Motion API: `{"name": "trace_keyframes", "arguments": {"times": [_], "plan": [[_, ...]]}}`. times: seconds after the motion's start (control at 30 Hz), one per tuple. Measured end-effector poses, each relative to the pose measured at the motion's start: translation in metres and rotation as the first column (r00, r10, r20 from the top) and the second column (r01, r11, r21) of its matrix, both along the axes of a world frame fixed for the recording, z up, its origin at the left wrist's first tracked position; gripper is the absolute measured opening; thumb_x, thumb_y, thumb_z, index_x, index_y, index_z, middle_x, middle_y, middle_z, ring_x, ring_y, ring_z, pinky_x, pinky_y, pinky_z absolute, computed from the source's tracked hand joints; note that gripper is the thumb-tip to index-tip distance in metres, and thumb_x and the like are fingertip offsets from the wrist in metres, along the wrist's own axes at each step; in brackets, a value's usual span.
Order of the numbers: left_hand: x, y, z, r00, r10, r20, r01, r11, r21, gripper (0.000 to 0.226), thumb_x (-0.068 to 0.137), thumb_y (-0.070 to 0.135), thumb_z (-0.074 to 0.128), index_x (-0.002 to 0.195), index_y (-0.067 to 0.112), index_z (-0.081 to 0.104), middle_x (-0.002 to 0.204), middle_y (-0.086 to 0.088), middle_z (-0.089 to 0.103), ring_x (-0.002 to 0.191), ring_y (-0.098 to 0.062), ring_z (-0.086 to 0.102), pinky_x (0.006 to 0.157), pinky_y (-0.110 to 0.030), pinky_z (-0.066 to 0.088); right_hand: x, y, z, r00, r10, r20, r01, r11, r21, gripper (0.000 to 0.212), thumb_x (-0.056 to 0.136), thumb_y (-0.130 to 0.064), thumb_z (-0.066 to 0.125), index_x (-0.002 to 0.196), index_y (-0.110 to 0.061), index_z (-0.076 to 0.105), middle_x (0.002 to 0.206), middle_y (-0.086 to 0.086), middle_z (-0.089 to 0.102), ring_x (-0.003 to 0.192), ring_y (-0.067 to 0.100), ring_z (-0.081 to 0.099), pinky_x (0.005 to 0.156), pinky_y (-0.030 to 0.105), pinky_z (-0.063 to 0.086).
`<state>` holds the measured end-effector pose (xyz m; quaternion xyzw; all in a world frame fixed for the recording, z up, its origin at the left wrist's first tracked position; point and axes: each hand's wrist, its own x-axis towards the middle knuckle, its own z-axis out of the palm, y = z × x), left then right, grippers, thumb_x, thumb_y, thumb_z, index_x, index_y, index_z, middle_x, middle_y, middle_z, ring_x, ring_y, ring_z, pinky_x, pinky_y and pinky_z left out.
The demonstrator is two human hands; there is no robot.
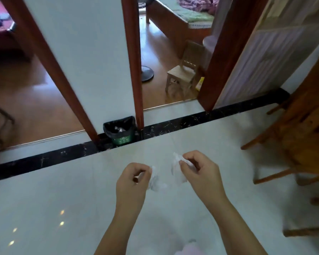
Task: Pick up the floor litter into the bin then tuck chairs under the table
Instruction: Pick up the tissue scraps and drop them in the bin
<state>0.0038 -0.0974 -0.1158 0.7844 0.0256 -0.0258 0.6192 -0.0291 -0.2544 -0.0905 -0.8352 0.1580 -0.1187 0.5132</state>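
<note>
Two bare hands reach forward above a pale tiled floor (63, 190). The left hand (132, 178) pinches one crumpled white tissue (156, 181); the right hand (201, 171) pinches another tissue (177, 172). A green bin (120, 130) with a black liner stands ahead against the wall, and a wooden chair (291, 144) stands at right.

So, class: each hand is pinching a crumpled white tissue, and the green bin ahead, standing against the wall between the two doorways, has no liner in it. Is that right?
Not quite. The head view shows the green bin lined with a black bag. The rest holds: the left hand and right hand each pinch a crumpled white tissue, and the bin stands against the wall between the two doorways.
</note>
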Motion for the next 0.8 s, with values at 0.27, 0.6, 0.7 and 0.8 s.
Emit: {"name": "trace_keyframes", "arguments": {"times": [0.27, 0.6, 0.7, 0.8], "plan": [[0.127, -0.029, -0.026, 0.989, 0.148, -0.019, -0.146, 0.987, 0.070, 0.013, 0.084, 0.008, 0.063, 0.073, 0.015, 0.063, 0.071, 0.005, 0.064, 0.064, -0.003, 0.055, 0.056, -0.009, 0.041, 0.158, -0.038, -0.032, 0.995, 0.093, -0.026, -0.092, 0.995, 0.038, 0.027, 0.083, -0.010, 0.064, 0.070, -0.032, 0.055, 0.069, -0.011, 0.058, 0.061, -0.002, 0.052, 0.055, 0.008, 0.040], [0.298, -0.059, -0.044, 0.928, 0.364, -0.076, -0.362, 0.931, 0.039, 0.012, 0.086, 0.012, 0.062, 0.079, 0.022, 0.062, 0.076, 0.006, 0.065, 0.069, -0.006, 0.057, 0.056, -0.010, 0.043, 0.342, -0.058, -0.056, 0.957, 0.283, -0.066, -0.283, 0.959, 0.011, 0.014, 0.082, -0.007, 0.064, 0.083, -0.020, 0.061, 0.076, -0.011, 0.061, 0.075, 0.000, 0.055, 0.061, 0.006, 0.040], [0.342, -0.043, -0.067, 0.911, 0.398, -0.112, -0.397, 0.917, 0.029, 0.010, 0.086, 0.012, 0.062, 0.080, 0.019, 0.063, 0.076, 0.005, 0.066, 0.069, -0.008, 0.059, 0.058, -0.013, 0.045, 0.389, -0.042, -0.081, 0.944, 0.320, -0.086, -0.319, 0.947, 0.017, 0.015, 0.081, -0.006, 0.065, 0.082, -0.020, 0.061, 0.075, -0.010, 0.062, 0.075, 0.002, 0.056, 0.060, 0.007, 0.041], [0.391, -0.023, -0.095, 0.893, 0.431, -0.133, -0.427, 0.902, 0.058, 0.009, 0.085, 0.013, 0.062, 0.079, 0.020, 0.062, 0.076, 0.006, 0.065, 0.069, -0.004, 0.057, 0.058, -0.010, 0.043, 0.438, -0.020, -0.111, 0.930, 0.353, -0.101, -0.353, 0.936, 0.019, 0.017, 0.081, -0.004, 0.066, 0.081, -0.019, 0.061, 0.073, -0.012, 0.060, 0.073, -0.005, 0.055, 0.061, 0.004, 0.039]]}}
